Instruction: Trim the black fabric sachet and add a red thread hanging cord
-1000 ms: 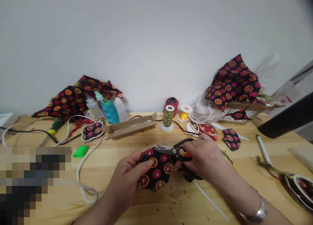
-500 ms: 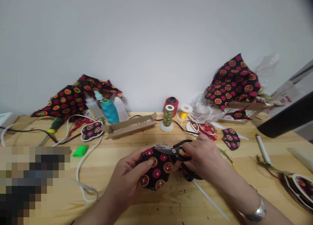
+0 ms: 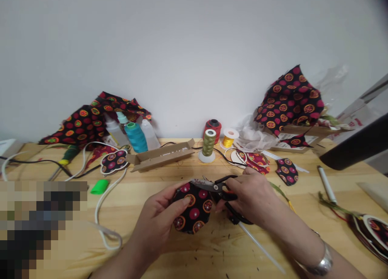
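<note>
My left hand (image 3: 157, 218) grips a rounded piece of black fabric (image 3: 192, 209) printed with red dots and orange medallions, thumb pressed on its face. My right hand (image 3: 251, 199) holds black-handled scissors (image 3: 218, 188), fingers through the handles. The steel blades (image 3: 204, 185) lie along the top edge of the fabric, and the edge between them is partly hidden. A second black handle loop (image 3: 238, 218) shows below my right hand. Both hands are over the wooden table (image 3: 194, 254), above scattered thread snippets.
Along the back stand thread spools (image 3: 208, 143), plastic bottles (image 3: 114, 131) and a cardboard tray (image 3: 160, 157). Printed fabric heaps (image 3: 287, 101) and cut pieces (image 3: 286, 171) lie behind. A white cord (image 3: 103, 218) and green clip (image 3: 99, 186) are left; a pixelated patch covers the lower left corner.
My hands and the fabric have barely moved. The scissors' upper handle sits slightly lower, and the view has tilted a little.
</note>
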Tool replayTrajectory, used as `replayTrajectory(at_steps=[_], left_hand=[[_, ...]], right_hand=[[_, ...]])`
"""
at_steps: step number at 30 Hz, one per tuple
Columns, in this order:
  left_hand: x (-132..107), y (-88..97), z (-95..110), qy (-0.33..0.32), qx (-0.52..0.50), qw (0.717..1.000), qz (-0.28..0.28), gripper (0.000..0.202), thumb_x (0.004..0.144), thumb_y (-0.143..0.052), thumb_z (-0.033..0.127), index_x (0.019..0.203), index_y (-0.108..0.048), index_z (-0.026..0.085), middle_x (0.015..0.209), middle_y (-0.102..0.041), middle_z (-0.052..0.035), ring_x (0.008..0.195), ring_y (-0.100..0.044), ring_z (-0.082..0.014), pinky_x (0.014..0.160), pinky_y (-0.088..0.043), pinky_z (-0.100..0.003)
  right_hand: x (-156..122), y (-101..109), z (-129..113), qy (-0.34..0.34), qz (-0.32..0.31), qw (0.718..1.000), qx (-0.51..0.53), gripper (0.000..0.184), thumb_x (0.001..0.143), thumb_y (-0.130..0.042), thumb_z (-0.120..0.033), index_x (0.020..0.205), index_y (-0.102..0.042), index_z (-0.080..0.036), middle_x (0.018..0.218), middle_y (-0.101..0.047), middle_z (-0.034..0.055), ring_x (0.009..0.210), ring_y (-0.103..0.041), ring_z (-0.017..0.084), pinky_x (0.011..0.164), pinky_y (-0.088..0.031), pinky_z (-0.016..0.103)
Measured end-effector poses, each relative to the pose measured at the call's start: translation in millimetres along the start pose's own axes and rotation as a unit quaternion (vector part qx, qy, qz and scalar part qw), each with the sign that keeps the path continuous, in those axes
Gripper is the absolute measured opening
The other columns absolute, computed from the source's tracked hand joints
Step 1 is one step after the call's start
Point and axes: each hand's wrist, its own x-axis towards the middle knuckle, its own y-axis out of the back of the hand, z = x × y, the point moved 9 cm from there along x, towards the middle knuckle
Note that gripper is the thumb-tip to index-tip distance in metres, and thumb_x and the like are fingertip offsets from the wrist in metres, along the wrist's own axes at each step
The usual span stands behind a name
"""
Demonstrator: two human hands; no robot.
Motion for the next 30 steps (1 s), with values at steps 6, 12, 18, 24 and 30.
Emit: replayTrajectory(at_steps=[6,12,18,24,30], left_hand=[[0.4,-0.8,-1.3,0.006,-0.004,1.000,-0.008,0.026,0.068,-0.073,0.022,0.094,-0.074,0.019,0.088,-0.077,-0.0069,0.080,-0.070,-0.0235,0.072,-0.054,-0.031],[1.2,1.4,-4.6,0.019,-0.025,1.000,-0.003,0.027,0.068,-0.073,0.021,0.095,-0.073,0.018,0.087,-0.077,-0.0067,0.076,-0.070,-0.0229,0.068,-0.056,-0.030],[1.2,7.4,-2.4,0.028,-0.043,0.998,0.033,0.027,0.065,-0.075,0.017,0.092,-0.073,0.017,0.086,-0.077,-0.0067,0.073,-0.071,-0.0223,0.066,-0.057,-0.030],[2.5,2.3,-2.1,0.038,-0.065,0.997,0.012,0.022,0.066,-0.074,0.016,0.088,-0.074,0.014,0.079,-0.077,-0.0079,0.069,-0.072,-0.0215,0.064,-0.058,-0.029],[4.9,5.4,-2.5,0.035,-0.077,0.996,0.017,0.023,0.067,-0.072,0.014,0.090,-0.073,0.013,0.078,-0.077,-0.0086,0.068,-0.072,-0.0215,0.062,-0.058,-0.029]], right_hand=[[-0.7,-1.1,-1.3,0.005,-0.003,1.000,-0.011,0.023,0.071,-0.067,-0.037,0.063,-0.058,-0.018,0.055,-0.063,0.0038,0.053,-0.054,0.018,0.059,-0.031,0.030],[-1.2,-1.8,0.7,-0.005,0.001,1.000,-0.017,0.020,0.070,-0.069,-0.034,0.064,-0.059,-0.018,0.057,-0.062,0.0046,0.058,-0.054,0.019,0.055,-0.029,0.028],[0.7,0.6,30.2,-0.155,0.002,0.985,0.073,0.036,0.074,-0.062,-0.052,0.062,-0.058,-0.018,0.053,-0.057,0.0027,0.049,-0.048,0.015,0.046,-0.025,0.024],[-1.9,-1.5,40.8,-0.208,-0.002,0.968,0.143,0.042,0.067,-0.064,-0.059,0.060,-0.052,-0.019,0.051,-0.053,-0.0005,0.046,-0.043,0.012,0.046,-0.025,0.023],[-2.2,14.7,41.9,-0.211,0.027,0.973,0.091,0.040,0.070,-0.060,-0.058,0.061,-0.049,-0.020,0.053,-0.052,-0.0002,0.048,-0.042,0.013,0.048,-0.024,0.024]])
